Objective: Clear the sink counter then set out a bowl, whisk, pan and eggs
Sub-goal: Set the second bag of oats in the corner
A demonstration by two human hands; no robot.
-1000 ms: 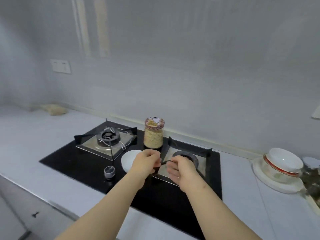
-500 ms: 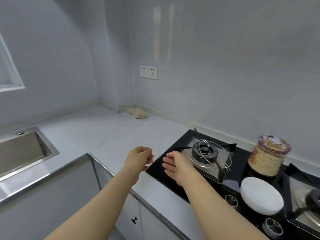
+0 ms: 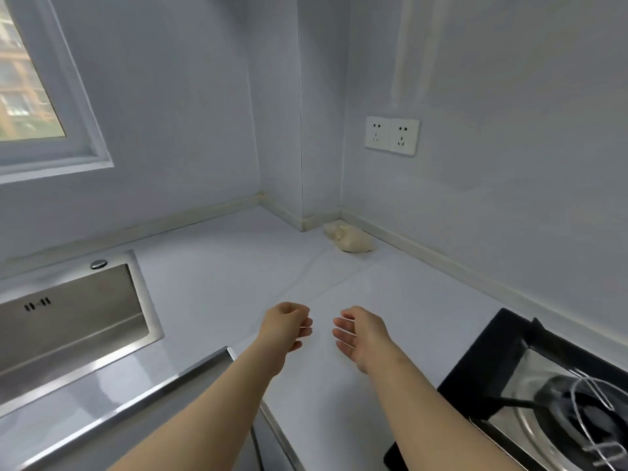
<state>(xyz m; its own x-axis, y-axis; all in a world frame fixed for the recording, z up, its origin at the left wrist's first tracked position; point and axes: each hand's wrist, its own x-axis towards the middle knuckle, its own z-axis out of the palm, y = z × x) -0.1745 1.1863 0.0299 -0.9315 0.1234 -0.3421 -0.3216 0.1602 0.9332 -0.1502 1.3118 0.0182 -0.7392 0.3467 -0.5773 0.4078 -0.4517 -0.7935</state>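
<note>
Empty hands over counter (image 3: 221, 283), sink (image 3: 74, 321) at 9, stove (image 3: 482, 362) at 4.
Left hand (image 3: 285, 329) loosely curled, right hand (image 3: 362, 334) slack-open, both holding nothing. Rag (image 3: 350, 237) at 1, likely whisk (image 3: 591, 409) on stove. Probably clear rag first: reach far, grab whole bundle.

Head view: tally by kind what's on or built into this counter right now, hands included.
Hands: 2, left hand and right hand, both holding nothing
Sink: 1
Gas hob: 1
Whisk: 1, lying on the burner
Beige cloth: 1, in the far corner
Total: 6
</note>
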